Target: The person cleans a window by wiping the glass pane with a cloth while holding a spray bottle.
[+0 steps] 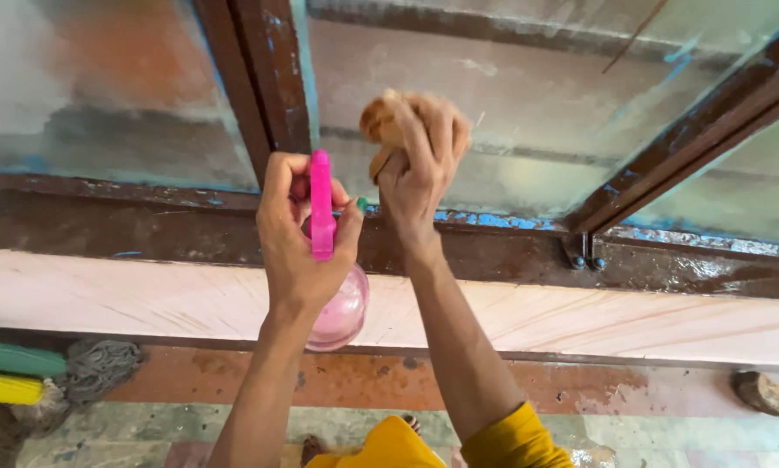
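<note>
- Hands raised side by side before a window, near the middle of its lower frame rail
- Left hand (298,238) is wrapped around the neck of a spray bottle (337,303) — fingers closed tight on it, with the bright pink trigger head (321,204) standing up between thumb and fingers
- The bottle's round clear body, holding pink liquid, hangs below the palm, in front of the pale pink sill (580,316)
- A small green nozzle tip (362,204) shows at the right side of the trigger head, just beside the right wrist
- Right hand (420,165) is clenched on a wad of tan cloth (379,126); the cloth bulges out at the upper left of the fist, against the glass pane (537,104)
- The pane is cloudy and streaked — whether the cloth actually touches it cannot be told for sure
- Dark brown window frame (146,225) runs along under both hands, with flecks of blue paint along its upper edge; an upright bar (264,78) rises just left of the hands and a slanted bar (701,130) crosses at the right
- Mustard-yellow sleeve (515,438) covers the right forearm at the bottom edge
- On the floor at the lower left lie a green handle (16,358), a yellow handle (8,388) and a grey mop head (99,364); a brown stone (760,392) sits at the lower right, well apart from the hands
</note>
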